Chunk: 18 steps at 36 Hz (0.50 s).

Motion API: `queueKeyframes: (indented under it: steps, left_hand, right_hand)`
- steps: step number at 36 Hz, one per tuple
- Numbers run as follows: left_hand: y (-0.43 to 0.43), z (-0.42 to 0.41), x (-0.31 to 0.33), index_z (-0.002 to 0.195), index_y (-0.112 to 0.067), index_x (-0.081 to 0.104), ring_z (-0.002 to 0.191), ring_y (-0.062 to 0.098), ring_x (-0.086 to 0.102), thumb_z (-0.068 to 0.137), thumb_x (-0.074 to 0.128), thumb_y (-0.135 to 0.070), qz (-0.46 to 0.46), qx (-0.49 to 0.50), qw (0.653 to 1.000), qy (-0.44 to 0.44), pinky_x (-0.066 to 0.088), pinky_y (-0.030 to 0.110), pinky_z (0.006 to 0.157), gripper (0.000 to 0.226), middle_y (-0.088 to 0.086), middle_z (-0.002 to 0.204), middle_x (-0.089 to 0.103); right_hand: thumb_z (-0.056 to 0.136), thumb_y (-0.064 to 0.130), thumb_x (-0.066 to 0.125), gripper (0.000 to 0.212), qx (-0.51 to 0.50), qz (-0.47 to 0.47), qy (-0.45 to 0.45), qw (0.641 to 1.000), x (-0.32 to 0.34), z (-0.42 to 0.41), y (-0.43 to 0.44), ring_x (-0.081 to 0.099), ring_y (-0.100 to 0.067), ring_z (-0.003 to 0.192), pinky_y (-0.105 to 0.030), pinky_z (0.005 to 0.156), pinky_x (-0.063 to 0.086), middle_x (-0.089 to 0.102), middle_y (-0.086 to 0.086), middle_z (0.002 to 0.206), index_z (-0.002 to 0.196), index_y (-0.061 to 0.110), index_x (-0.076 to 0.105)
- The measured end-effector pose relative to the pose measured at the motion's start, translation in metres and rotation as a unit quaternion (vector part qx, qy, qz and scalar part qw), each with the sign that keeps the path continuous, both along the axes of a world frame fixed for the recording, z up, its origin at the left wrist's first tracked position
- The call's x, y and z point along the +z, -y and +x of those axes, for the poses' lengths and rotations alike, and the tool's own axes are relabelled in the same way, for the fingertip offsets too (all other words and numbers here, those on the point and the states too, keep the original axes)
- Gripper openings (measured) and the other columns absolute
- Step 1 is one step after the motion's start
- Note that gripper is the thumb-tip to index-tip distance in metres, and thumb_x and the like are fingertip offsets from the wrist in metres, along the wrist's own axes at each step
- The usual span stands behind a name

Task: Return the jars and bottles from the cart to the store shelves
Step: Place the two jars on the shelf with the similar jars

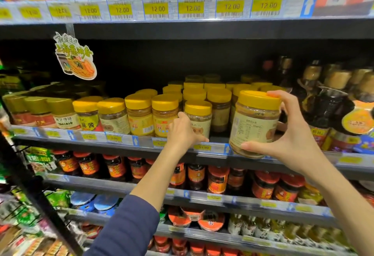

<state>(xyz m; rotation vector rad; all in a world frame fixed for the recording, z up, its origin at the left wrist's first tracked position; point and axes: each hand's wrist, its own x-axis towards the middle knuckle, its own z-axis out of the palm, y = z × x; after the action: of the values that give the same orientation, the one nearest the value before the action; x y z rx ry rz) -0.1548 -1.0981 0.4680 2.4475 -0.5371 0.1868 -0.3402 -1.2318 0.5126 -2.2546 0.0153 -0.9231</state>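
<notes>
Yellow-lidded jar (255,126) pinched by right hand (293,136); left hand (181,132) rests unclenched against shelved jar (200,114) above 11.90 tag (203,147).

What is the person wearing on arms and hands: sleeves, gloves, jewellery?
A dark navy sleeve ends partway down the left arm; the right arm shows no sleeve. The left hand and right hand are bare: no gloves, rings or watch visible.
</notes>
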Motion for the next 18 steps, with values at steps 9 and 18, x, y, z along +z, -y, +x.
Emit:
queueKeyframes:
  steps: [9, 18]
  left_hand:
    - [-0.011, 0.003, 0.002, 0.099, -0.008, 0.051, 0.100, 0.024, 0.055, 0.059, 0.082, -0.051, -0.018, -0.008, 0.998, 0.052, 0.037, 0.028, 0.070, 0.066, 0.006, 0.101, 0.060]
    - [-0.026, 0.000, 0.058, 0.102, -0.016, 0.055, 0.088, 0.016, 0.051, 0.076, 0.063, -0.062, 0.042, -0.054, 0.944, 0.322, 0.038, 0.027, 0.067, 0.054, 0.001, 0.093, 0.056]
  right_hand:
    - [0.045, 0.047, 0.078, 0.101, -0.004, -0.002, -0.004, 1.000, -0.002, 0.003, 0.000, 0.042, -0.004, 0.118, -0.011, 0.085, 0.037, 0.042, 0.007, 0.134, 0.132, 0.032, 0.029]
    - [0.045, 0.049, 0.077, 0.101, -0.010, -0.007, -0.011, 1.000, -0.003, 0.006, -0.002, 0.044, -0.010, 0.118, -0.011, 0.085, 0.037, 0.041, 0.006, 0.133, 0.132, 0.033, 0.028]
